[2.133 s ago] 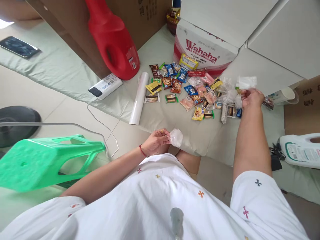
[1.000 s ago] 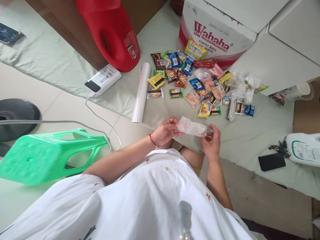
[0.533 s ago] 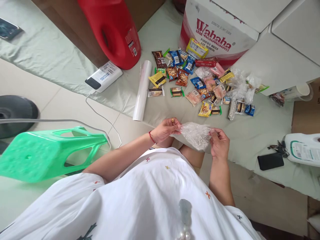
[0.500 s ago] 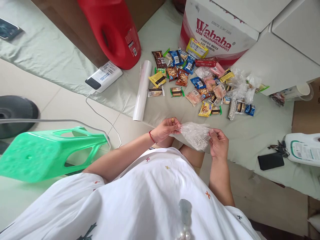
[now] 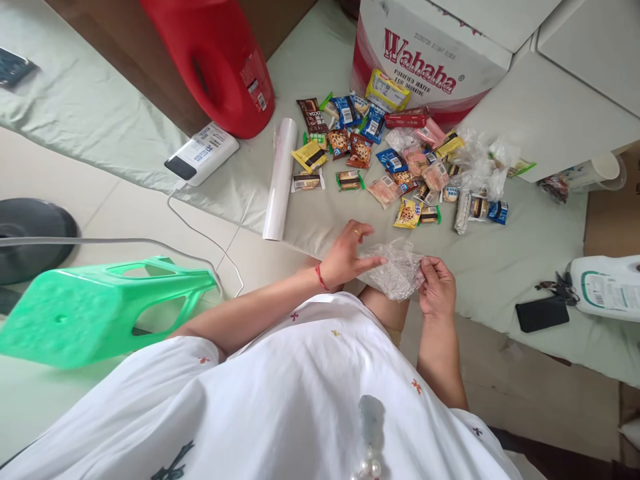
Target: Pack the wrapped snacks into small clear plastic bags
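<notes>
A crumpled clear plastic bag [image 5: 400, 272] hangs over my lap at the table's front edge. My right hand [image 5: 438, 285] pinches its right side between thumb and fingers. My left hand [image 5: 347, 257] is at the bag's left side, fingers spread apart, with the thumb reaching over the plastic; the thumb seems to touch it. Beyond the hands lies a spread of small wrapped snacks, among them a yellow cookie packet [image 5: 408, 213], a pink-looking packet [image 5: 385, 191] and a blue packet [image 5: 391, 161]. More crumpled clear plastic [image 5: 475, 167] lies at the pile's right.
A white plastic roll [image 5: 280, 180] lies left of the snacks, near a white power bank [image 5: 203, 155] and a red jug [image 5: 225, 73]. Behind stands a Wahaha carton [image 5: 425, 60]. A green stool [image 5: 100, 307] is at left; a black pouch [image 5: 543, 314] and white bottle [image 5: 605, 287] at right.
My left hand has let go of the bag's left edge, and its fingers have spread. The bag has drawn together toward my right hand, which keeps its grip.
</notes>
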Action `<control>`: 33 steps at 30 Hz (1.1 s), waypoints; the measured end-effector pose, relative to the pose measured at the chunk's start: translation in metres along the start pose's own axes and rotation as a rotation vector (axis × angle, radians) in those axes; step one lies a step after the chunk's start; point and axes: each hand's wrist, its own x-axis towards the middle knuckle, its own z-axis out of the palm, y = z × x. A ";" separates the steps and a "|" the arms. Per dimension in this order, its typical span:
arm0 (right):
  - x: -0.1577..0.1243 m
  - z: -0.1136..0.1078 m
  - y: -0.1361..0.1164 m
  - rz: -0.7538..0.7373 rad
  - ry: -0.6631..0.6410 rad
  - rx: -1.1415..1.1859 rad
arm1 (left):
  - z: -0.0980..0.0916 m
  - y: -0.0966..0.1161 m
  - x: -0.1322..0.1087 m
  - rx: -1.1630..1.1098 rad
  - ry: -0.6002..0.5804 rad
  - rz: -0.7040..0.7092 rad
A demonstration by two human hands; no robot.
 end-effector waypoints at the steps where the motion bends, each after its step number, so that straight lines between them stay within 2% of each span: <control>1: -0.001 0.001 0.000 0.001 -0.013 -0.009 | 0.007 0.003 0.002 0.030 -0.020 0.023; 4: -0.002 -0.002 0.000 -0.044 -0.016 -0.047 | 0.022 0.006 0.013 0.074 -0.116 0.049; 6: -0.003 -0.010 -0.001 -0.130 0.020 -0.095 | 0.024 0.006 0.022 0.044 -0.150 0.013; 9: -0.006 -0.027 -0.004 -0.300 0.049 -0.186 | 0.015 0.006 0.029 -0.086 -0.137 -0.072; 13: -0.016 -0.039 -0.014 -0.608 -0.001 -0.329 | 0.002 0.010 0.028 -0.361 -0.280 -0.144; 15: -0.021 -0.039 -0.021 -0.759 -0.052 -0.431 | 0.000 0.015 0.026 -0.434 -0.266 -0.222; 17: -0.026 -0.035 -0.027 -0.845 -0.101 -0.539 | 0.001 0.022 0.024 -0.372 -0.221 -0.239; 21: -0.030 -0.029 -0.033 -0.927 -0.148 -0.672 | 0.010 0.037 0.022 -0.105 -0.259 -0.044; 24: -0.029 -0.030 -0.032 -0.961 -0.135 -0.681 | 0.016 0.038 0.022 -0.066 -0.319 0.015; 27: -0.030 -0.036 -0.027 -0.940 -0.072 -0.695 | 0.017 0.030 0.023 -0.223 -0.317 -0.137; 29: -0.032 -0.040 -0.025 -0.915 -0.034 -0.690 | 0.015 0.024 0.024 -0.329 -0.255 -0.249; 33: -0.035 -0.050 -0.023 -0.932 -0.014 -0.607 | 0.006 0.019 0.028 -0.522 -0.090 -0.364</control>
